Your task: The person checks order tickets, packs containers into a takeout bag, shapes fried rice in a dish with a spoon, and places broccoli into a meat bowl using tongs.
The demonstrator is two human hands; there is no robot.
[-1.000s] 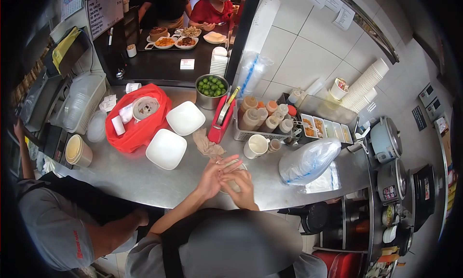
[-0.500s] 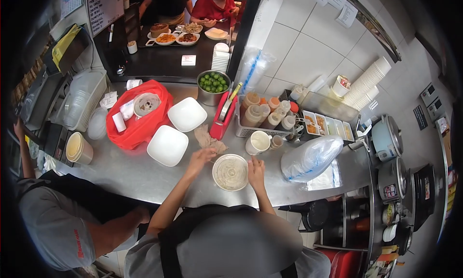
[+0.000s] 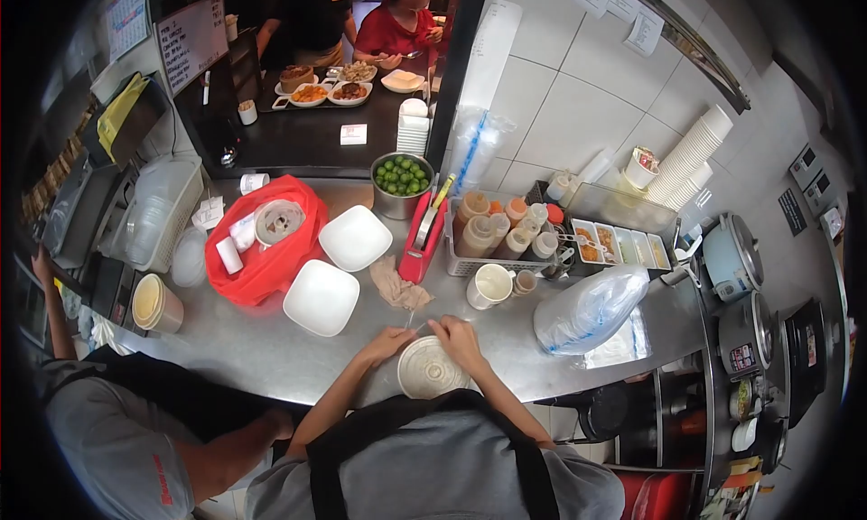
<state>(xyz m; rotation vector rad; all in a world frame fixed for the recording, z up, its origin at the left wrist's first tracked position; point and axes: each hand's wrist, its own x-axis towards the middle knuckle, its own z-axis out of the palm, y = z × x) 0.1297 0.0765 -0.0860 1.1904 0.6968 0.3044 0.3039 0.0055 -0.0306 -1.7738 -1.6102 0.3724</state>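
Note:
A round takeaway bowl with a ribbed, translucent lid (image 3: 434,372) stands on the steel counter close to my body. What looks like thin clear plastic (image 3: 413,321) rises at its far side, between my fingers. My left hand (image 3: 388,343) is closed at the bowl's far left edge, pinching that plastic. Across the lid's far right edge reaches my right hand (image 3: 459,341), its fingers pinched near the same plastic. A crumpled brown cloth (image 3: 397,287) lies just beyond my hands. To the right of the cloth is a white mug (image 3: 490,286).
Two white square bowls (image 3: 322,297) and a red plastic bag (image 3: 262,276) lie left. Beyond are a red tape dispenser (image 3: 421,249) and a pot of green limes (image 3: 401,179). Sauce bottles (image 3: 476,236) and a plastic-bag stack (image 3: 587,312) stand right. A co-worker (image 3: 108,430) is at left.
My right hand has moved from the bowl's right side to its far edge, beside my left hand. My left hand has come lower and closer. The camera view has shifted slightly.

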